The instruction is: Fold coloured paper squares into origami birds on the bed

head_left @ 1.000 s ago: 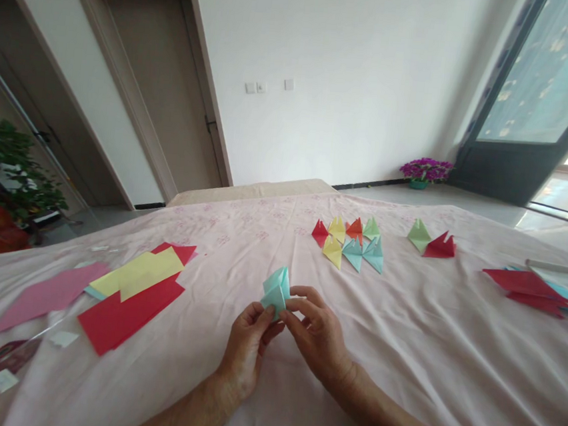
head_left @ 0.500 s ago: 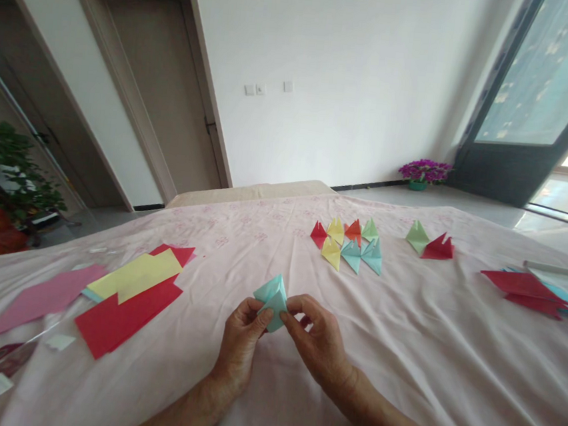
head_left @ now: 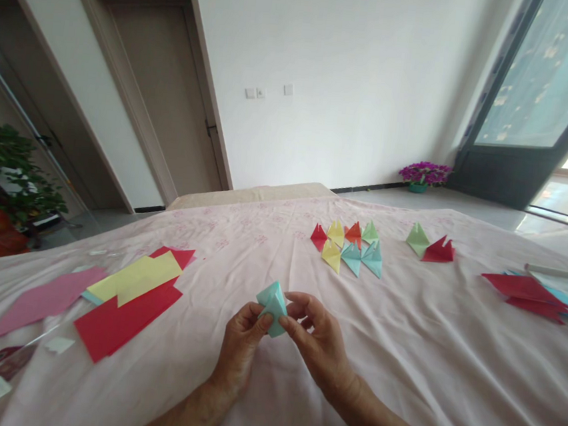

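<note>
A small folded piece of light-blue paper (head_left: 275,304) is held up over the cloth, between both hands. My left hand (head_left: 241,339) pinches its lower left side, with the thumb flat on the front. On the other side, my right hand (head_left: 319,340) grips the paper's right edge between thumb and fingers. The fingertips behind the paper are hidden. Beyond the hands stands a cluster of folded paper pieces: several in red, yellow, orange, green and light blue, among them a yellow one (head_left: 331,255) and a light-blue one (head_left: 351,257).
Flat red paper (head_left: 127,322), yellow paper (head_left: 150,275) and pink paper (head_left: 48,294) lie on the left of the pink cloth (head_left: 240,249). Apart to the right stand a green folded piece (head_left: 417,240) and a red one (head_left: 438,250). More red paper (head_left: 522,289) lies far right.
The folded light-blue paper has turned slightly in my hands and its top now sits a little lower and looks narrower. Both hands keep their hold.
</note>
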The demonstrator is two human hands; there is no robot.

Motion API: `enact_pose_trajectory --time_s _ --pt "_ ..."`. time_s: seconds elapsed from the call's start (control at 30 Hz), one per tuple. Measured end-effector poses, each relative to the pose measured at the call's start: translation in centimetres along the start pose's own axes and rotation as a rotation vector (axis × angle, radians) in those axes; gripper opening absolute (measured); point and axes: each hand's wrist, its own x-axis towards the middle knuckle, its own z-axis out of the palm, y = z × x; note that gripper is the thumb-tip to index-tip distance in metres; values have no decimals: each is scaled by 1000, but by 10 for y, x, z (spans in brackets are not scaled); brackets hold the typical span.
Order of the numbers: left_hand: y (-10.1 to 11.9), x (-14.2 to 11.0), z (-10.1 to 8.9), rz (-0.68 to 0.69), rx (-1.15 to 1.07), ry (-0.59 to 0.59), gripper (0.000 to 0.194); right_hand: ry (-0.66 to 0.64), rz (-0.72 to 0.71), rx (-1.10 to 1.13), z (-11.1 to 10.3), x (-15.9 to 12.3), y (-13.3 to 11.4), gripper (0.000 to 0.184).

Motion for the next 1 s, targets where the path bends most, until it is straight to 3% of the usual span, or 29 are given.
enact_pose_trajectory --time_s 0.17,0.37,0.57,1.0 --pt "2 0 -3 43 68 -20 21 -24 30 32 1 1 0 19" --pt "3 -1 -1 93 107 37 22 -11 31 14 2 -2 1 13" --pt "2 -1 0 75 2 84 37 -9 29 -36 4 -4 -1 11" --pt "3 -2 -1 72 133 -16 31 33 83 101 3 0 3 19"
